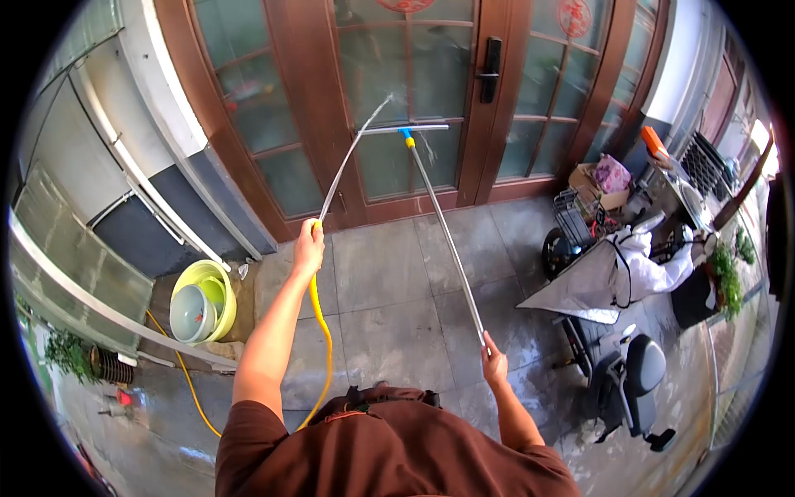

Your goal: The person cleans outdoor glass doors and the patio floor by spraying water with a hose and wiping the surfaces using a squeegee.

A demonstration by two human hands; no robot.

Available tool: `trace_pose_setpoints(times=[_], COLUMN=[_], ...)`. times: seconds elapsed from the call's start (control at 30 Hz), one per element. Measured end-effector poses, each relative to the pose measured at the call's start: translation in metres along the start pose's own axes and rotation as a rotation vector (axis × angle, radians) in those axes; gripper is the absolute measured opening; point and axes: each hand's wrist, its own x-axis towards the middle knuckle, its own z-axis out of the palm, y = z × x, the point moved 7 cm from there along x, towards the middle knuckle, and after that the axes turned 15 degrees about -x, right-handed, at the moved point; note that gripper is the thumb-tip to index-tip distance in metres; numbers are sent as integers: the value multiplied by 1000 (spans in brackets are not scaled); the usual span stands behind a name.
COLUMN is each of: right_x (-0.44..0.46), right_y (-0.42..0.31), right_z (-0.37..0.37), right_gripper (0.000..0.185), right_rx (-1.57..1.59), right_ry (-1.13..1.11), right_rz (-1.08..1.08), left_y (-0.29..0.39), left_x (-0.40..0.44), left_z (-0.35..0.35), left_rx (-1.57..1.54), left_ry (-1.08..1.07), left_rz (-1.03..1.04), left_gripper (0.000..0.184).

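Clasped at its lower end by the right hand (494, 360), the squeegee pole (449, 247) slants forward-left to the glazed door (439, 83), while the left hand (308, 248), nearer that door, grips the yellow hose (315, 298).

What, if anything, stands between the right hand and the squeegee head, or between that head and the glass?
No solid obstacle shows. From the right hand, the pole runs clear to the squeegee head, which appears against the door glass; the water stream passes its left end.
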Motion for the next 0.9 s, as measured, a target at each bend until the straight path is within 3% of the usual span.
trace_pose_setpoints(times=[0.27,0.37,0.63,0.9], right_x=[1,6,32,54], right_y=[-21,-41,-95,-132], right_z=[-19,-44,-83,-97], right_gripper=[41,40,41,40], right_rx=[96,149,278,451], right_ry=[47,109,221,149], right_rz=[-5,-78,-192,-114], left_y=[6,-3,-22,-40], left_x=[15,19,15,8], left_z=[-6,-4,-7,0], left_rx=[13,-7,36,46], left_ry=[37,80,78,47], left_rz=[191,367,308,299], left_gripper=[19,14,14,16])
